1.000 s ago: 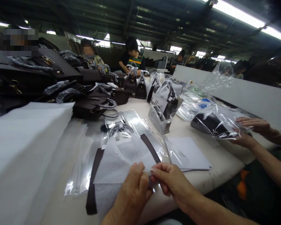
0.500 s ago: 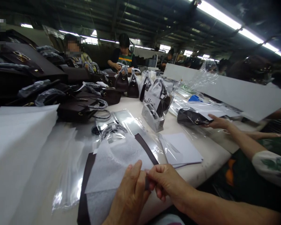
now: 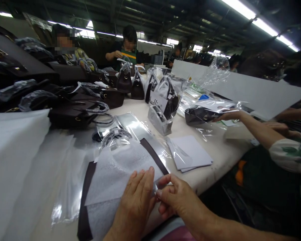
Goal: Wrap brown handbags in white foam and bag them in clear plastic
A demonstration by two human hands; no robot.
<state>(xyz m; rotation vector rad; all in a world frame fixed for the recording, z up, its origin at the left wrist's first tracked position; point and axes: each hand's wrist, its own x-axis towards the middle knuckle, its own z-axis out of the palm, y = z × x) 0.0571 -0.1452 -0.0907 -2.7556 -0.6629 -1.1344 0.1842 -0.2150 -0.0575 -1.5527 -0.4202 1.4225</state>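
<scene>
Fingers of the left hand [image 3: 134, 206], extended and pressed together, lie palm-down over a white tissue sheet [image 3: 120, 164] covering a dark-brown, flat-lying handbag [image 3: 84, 201]. The right hand [image 3: 175, 195], beside it, pinches a small translucent strip [image 3: 155, 188] between curled forefinger and thumb. The bag rests on a cream tabletop [image 3: 137, 108] directly before the person. Beyond, a white panel [image 3: 157, 101] bears black script, partly legible as "udli".
</scene>
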